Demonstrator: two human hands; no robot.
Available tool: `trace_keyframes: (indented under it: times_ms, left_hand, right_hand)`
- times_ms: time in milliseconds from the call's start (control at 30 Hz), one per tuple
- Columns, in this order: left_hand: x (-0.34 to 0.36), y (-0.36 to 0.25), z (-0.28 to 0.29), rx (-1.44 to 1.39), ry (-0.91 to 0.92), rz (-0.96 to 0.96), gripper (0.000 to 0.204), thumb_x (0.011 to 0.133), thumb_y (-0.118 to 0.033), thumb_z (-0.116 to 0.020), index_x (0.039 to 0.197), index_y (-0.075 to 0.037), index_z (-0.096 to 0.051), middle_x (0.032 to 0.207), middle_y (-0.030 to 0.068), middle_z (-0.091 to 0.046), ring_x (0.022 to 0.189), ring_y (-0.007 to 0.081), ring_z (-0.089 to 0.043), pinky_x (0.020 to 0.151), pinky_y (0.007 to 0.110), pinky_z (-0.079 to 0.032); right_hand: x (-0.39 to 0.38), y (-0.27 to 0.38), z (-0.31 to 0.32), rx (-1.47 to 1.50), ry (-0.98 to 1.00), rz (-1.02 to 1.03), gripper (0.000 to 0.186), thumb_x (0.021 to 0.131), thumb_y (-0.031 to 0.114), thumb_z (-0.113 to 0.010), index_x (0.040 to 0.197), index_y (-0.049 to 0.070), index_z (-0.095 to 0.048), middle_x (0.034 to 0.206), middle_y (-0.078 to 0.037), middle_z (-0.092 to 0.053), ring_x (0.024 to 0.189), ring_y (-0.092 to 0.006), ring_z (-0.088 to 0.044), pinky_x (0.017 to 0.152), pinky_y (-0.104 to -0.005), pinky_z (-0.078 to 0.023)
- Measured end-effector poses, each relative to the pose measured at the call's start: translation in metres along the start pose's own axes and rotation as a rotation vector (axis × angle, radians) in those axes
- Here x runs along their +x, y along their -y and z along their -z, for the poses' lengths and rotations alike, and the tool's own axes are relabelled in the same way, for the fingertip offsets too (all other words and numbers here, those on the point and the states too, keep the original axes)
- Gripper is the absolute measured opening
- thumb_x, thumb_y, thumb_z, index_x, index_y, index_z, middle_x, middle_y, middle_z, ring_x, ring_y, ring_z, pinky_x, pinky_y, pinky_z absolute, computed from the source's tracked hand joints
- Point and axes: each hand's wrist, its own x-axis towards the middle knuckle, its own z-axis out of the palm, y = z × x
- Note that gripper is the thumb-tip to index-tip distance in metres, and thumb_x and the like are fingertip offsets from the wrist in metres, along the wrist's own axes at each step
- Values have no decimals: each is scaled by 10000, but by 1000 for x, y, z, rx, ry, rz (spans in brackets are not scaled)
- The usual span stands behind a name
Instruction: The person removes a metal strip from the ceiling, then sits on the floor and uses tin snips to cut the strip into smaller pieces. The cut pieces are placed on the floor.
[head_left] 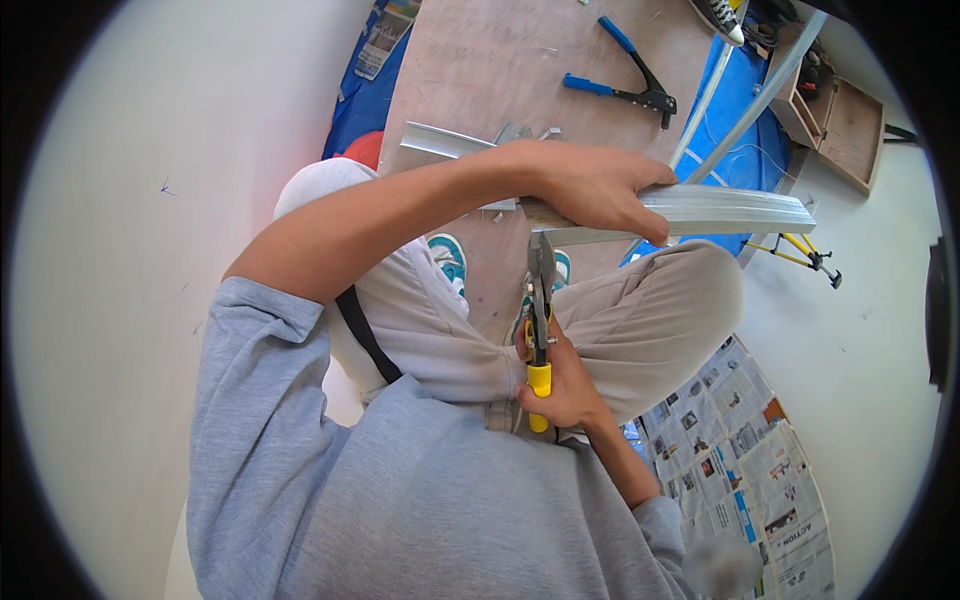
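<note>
My left hand [605,192] reaches across from the left and grips a silver metal channel [745,208] from above, fingers wrapped over its edge. The channel lies roughly level above my knees and runs off to the right. In my right hand [572,385] is a pair of tin snips [540,310] with yellow grips, held upright between my thighs. Their jaws point away from me and meet the channel's left end, just beside my left wrist. Whether the blades are biting into the metal, I cannot tell.
On the wooden board [470,60] lie a hand riveter [650,92] with blue handles, a short metal channel [435,140] and small scraps. Right: metal bars [755,105], blue sheeting, an open wooden box [845,135], a yellow-and-black stand [800,250], and newspaper [745,480]. A shoe [718,18] shows at the far edge.
</note>
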Motion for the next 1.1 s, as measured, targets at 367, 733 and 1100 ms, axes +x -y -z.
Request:
trace_keyframes:
  times_ms: [367,733,1100]
  left_hand:
    - [5,1,-1,26,5,57,785,886,-435,-682,1480,42,-490,1306,269,-643,1128,337,-633,982,375,-472]
    - [9,15,-9,34,9,59,823,889,-472,-685,1479,64,-483,1373,289,-601,1200,362,-604,1017,388,-455]
    - [14,36,-6,2,-25,82,811,899,-465,-680,1490,53,-477,1390,278,-591,1229,356,-583,1050,383,-435]
  right_hand:
    - [4,-5,3,-7,-5,19,888,678,196,-707,1442,-63,-336,1080,-270,-581,965,-414,-594,929,-465,-495]
    - [5,-11,1,32,-17,4,696,695,167,-694,1309,1,-412,997,-169,-550,898,-309,-549,857,-414,-476]
    - [13,-7,4,210,16,-157,529,700,109,-667,1197,50,-498,992,-47,-530,940,-171,-532,919,-334,-459]
